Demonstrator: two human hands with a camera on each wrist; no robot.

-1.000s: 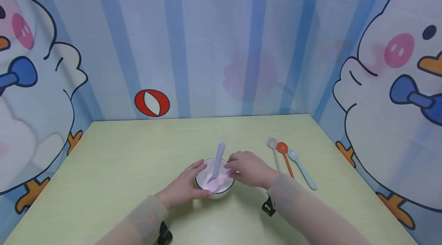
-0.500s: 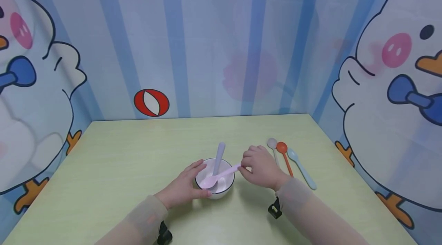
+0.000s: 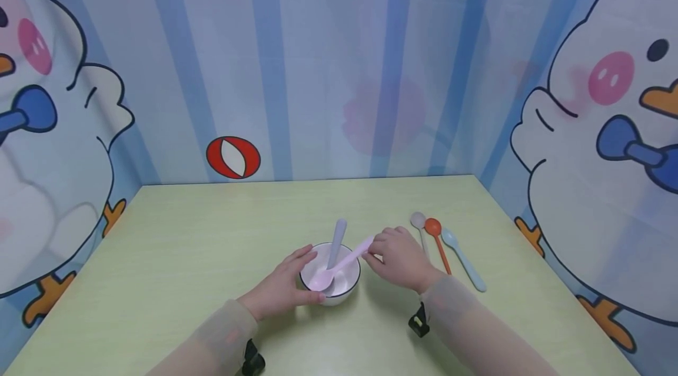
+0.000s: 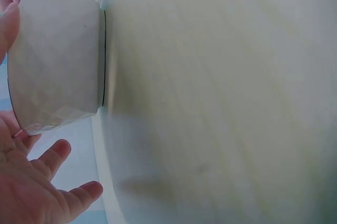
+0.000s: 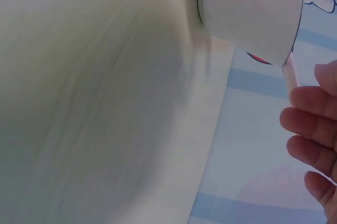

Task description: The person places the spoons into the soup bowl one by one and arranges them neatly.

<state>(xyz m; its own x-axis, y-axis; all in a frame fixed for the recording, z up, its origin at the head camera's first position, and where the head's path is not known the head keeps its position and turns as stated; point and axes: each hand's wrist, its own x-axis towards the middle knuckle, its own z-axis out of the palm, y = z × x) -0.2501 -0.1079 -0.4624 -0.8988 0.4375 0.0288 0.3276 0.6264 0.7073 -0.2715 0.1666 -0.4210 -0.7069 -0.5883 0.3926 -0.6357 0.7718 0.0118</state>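
Observation:
In the head view a white bowl (image 3: 346,292) with a dark rim stands on the table. My left hand (image 3: 283,285) holds its left side, thumb in front and fingers behind; the left wrist view shows the bowl's wall (image 4: 58,61) between them. Inside the bowl a lilac spoon (image 3: 336,240) leans with its handle up. A pink spoon (image 3: 344,262) lies across the bowl, its bowl end inside and its handle over the right rim. My right hand (image 3: 399,258) holds that handle near its end; in the right wrist view its fingers partly hide the handle (image 5: 290,74).
Right of my right hand lie a greyish spoon (image 3: 418,221), an orange spoon (image 3: 433,227) and a light blue spoon (image 3: 465,261), the first two partly hidden. The pale table (image 3: 222,217) meets a blue striped backdrop (image 3: 328,70) with cartoon ducks.
My right hand first moved right and up from inside the bowl, drawing the pink spoon's handle over the rim. The handle then tilted a little higher. My left hand and the bowl stayed put.

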